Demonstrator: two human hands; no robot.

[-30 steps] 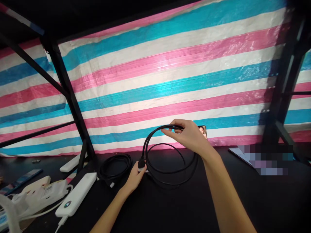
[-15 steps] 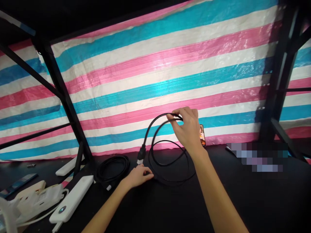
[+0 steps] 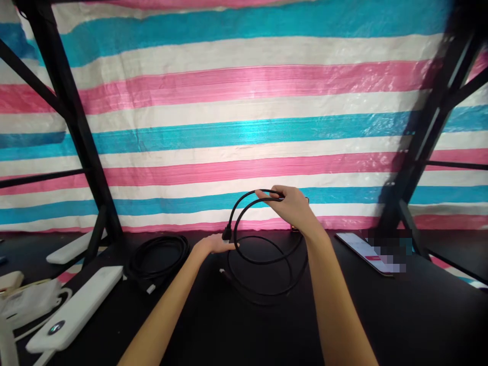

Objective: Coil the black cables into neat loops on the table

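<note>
A black cable (image 3: 244,258) hangs in loose loops between my hands, its lower turns near the black table. My right hand (image 3: 292,206) pinches the top of the loops between thumb and fingers. Beside the cable's black plug (image 3: 226,233) is my left hand (image 3: 215,244), low over the table; its fingers are partly hidden behind the plug and cable, so its grip is unclear. The cable's other end, with a small light tip (image 3: 221,271), lies below my left hand.
Left of my hands lies a coiled black cable (image 3: 158,259). Farther left are a white power bank (image 3: 78,310), another white bar (image 3: 70,247) and a white adapter (image 3: 32,302). A phone (image 3: 364,251) lies at right. Black frame posts flank a striped sheet.
The view has turned to the right and levelled. My right hand has lowered the cable loops, and the plug now sits closer to the fingers of my left hand.
</note>
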